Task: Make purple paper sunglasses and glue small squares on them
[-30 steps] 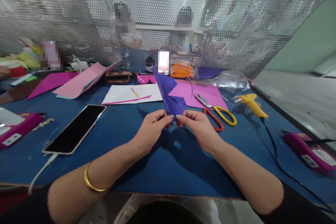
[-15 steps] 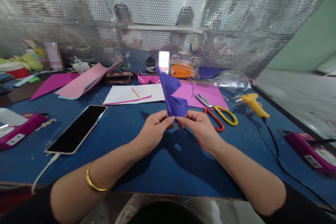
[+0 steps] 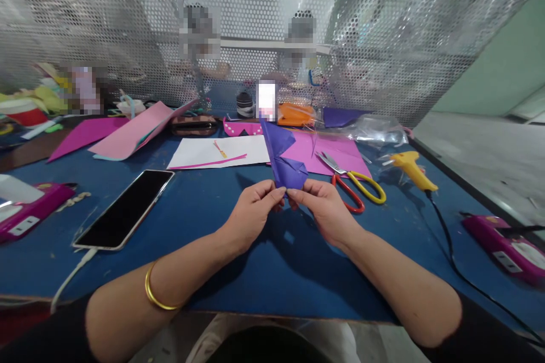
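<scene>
We pinch the purple paper (image 3: 292, 171) by its low end. Our left hand (image 3: 254, 209) nips it with thumb and finger, and our right hand (image 3: 327, 209) does the same just beside it. The paper is up over the middle of the blue bench (image 3: 298, 286), and a dark shadow lies under our hands. Its long side runs from our thumbs up and away from us, leaning a bit left at the top. The thin tip points to the back of the bench. On the right side a notch cuts in between two flaps, and the low flap has creases.

The white patch (image 3: 267, 97) behind the tip is blurred, so we cannot read it. The pink box (image 3: 496, 241) far to the right has a small yellowish mark, too tiny for us to read.

Behind the paper, a white sheet (image 3: 200, 153) lies to the left and a pink sheet (image 3: 349, 153) to the right. The scissors (image 3: 359, 186) have one red loop and one yellow loop, and their blades lie on the pink sheet. The yellow glue gun (image 3: 412, 169) is to the right of them. The phone (image 3: 125, 210) on the left has a dark screen.
</scene>
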Tool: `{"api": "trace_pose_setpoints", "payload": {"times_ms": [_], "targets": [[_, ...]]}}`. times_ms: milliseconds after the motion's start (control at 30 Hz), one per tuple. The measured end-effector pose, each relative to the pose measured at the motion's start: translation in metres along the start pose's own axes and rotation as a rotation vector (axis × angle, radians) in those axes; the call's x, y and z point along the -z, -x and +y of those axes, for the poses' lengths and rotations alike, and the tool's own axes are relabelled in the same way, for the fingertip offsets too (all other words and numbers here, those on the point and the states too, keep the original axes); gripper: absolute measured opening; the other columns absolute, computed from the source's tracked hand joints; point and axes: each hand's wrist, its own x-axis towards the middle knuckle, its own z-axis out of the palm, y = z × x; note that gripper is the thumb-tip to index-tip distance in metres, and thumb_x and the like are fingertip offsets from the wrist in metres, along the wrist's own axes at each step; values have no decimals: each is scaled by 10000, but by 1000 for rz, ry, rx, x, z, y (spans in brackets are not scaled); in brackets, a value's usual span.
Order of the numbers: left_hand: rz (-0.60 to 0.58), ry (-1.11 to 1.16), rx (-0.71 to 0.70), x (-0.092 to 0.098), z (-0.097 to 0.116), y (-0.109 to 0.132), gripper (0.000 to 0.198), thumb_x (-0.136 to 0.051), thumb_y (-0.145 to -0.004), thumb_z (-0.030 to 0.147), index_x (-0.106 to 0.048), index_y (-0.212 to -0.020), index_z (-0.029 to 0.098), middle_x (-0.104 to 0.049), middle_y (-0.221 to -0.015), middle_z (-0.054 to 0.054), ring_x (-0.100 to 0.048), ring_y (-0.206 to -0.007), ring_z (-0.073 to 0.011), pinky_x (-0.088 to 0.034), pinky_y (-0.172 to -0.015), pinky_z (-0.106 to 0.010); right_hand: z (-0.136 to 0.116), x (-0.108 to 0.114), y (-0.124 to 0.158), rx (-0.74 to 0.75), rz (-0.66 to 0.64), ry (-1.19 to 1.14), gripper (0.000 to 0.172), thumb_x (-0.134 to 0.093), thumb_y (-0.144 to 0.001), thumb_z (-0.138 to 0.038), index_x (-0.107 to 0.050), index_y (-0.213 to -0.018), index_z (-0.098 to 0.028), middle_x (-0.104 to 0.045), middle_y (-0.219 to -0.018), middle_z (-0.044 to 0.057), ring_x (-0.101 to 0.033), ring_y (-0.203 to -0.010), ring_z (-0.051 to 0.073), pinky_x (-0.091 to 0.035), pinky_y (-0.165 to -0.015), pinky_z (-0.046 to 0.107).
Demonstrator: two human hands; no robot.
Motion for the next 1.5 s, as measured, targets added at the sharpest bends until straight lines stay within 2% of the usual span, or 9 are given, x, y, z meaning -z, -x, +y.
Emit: {"api": "trace_pose_setpoints", "payload": {"times_ms": [233,467,633,800,1133,1333,1500], "targets": [[-7,-41,-11,2,-3,-1,322,-521,-913,406,-615,-691,193,-584,-696,-10,-496,-702,-172,-386,-708,-314,-1,2,-1,1,-5,12,241,-805,-666,-393,-695,-651,-179,-640,-635,0,-541,-620,126,-449,-653,295],[40,-112,-24,3,-3,-1,361,-545,-911,414,-527,-615,208,-481,-616,31,-418,-636,-154,-318,-625,-296,0,0,0,-18,-35,16,205,-797,-685,-386,-728,-679,-193,-650,-665,3,-549,-652,128,-446,-663,287],[-12,-96,-34,1,-3,-1,357,-514,-927,419,-614,-663,201,-564,-656,7,-477,-668,-162,-362,-662,-295,-1,0,1,-9,-30,12,205,-827,-643,-369,-718,-640,-195,-623,-607,-8,-516,-603,122,-424,-624,290],[-54,-59,-21,-1,-1,0,327,-568,-894,417,-626,-666,190,-549,-638,7,-452,-633,-151,-360,-622,-288,-1,-1,2,-6,-61,-19,218,-831,-622,-380,-721,-621,-191,-636,-598,0,-535,-596,130,-432,-617,293],[15,-11,-24,-2,1,2,296,-582,-879,387,-584,-658,190,-626,-668,-2,-544,-687,-159,-417,-688,-288,-2,-1,4,-19,-83,-50,199,-786,-689,-384,-733,-672,-193,-635,-633,1,-543,-634,132,-457,-670,298],[9,66,-39,-4,4,5,205,-563,-858,304,-593,-686,196,-590,-628,22,-561,-644,-143,-438,-650,-277,-4,-6,5,1,-117,-55,204,-777,-693,-385,-738,-699,-185,-642,-651,5,-542,-629,131,-444,-652,302],[-50,87,-16,-2,0,1,309,-550,-909,392,-633,-704,175,-649,-702,-18,-537,-677,-140,-428,-678,-277,-5,-1,3,13,-82,-26,181,-771,-692,-355,-719,-671,-183,-638,-635,-1,-541,-612,126,-437,-637,296]]}}
